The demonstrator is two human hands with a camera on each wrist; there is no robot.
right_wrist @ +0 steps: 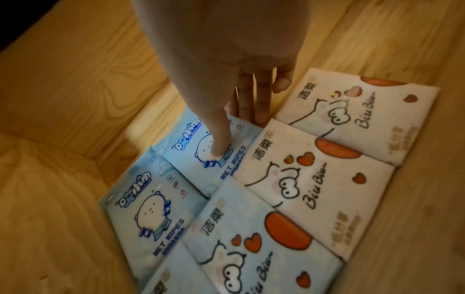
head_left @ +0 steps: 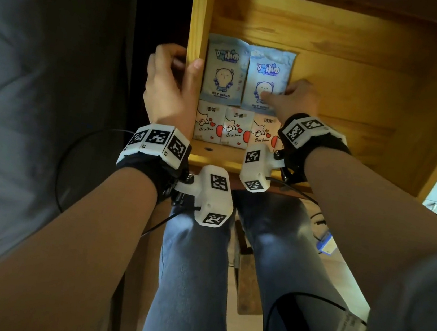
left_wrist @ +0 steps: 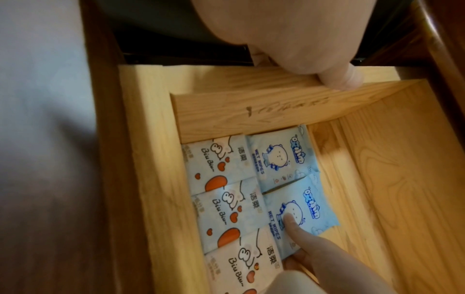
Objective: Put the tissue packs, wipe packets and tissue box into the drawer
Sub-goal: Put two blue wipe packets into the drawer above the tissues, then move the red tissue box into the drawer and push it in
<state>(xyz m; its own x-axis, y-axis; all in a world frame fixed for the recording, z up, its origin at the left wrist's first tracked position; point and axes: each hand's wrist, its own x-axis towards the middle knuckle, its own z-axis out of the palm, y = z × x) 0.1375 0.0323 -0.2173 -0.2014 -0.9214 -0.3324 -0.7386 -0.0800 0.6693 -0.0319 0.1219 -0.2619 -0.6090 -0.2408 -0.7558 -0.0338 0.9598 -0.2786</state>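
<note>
An open wooden drawer [head_left: 345, 98] holds two blue wet-wipe packets side by side at its back left and a row of white tissue packs [head_left: 236, 128] along its front. My right hand [head_left: 276, 95] pinches the right wipe packet [head_left: 268, 72]: the thumb [left_wrist: 292, 222] presses on the bear print and the fingers sit at its right edge. That packet [right_wrist: 191, 139] lies a little askew beside the left wipe packet [head_left: 224, 69]. My left hand [head_left: 181, 61] grips the drawer's left side wall, thumb inside. No tissue box is in view.
The drawer's right half is bare wood floor [left_wrist: 377, 189]. My knees in jeans [head_left: 195, 245] sit under the drawer front. Grey bedding [head_left: 28, 84] lies to the left. A black cable [head_left: 62, 161] loops near my left wrist.
</note>
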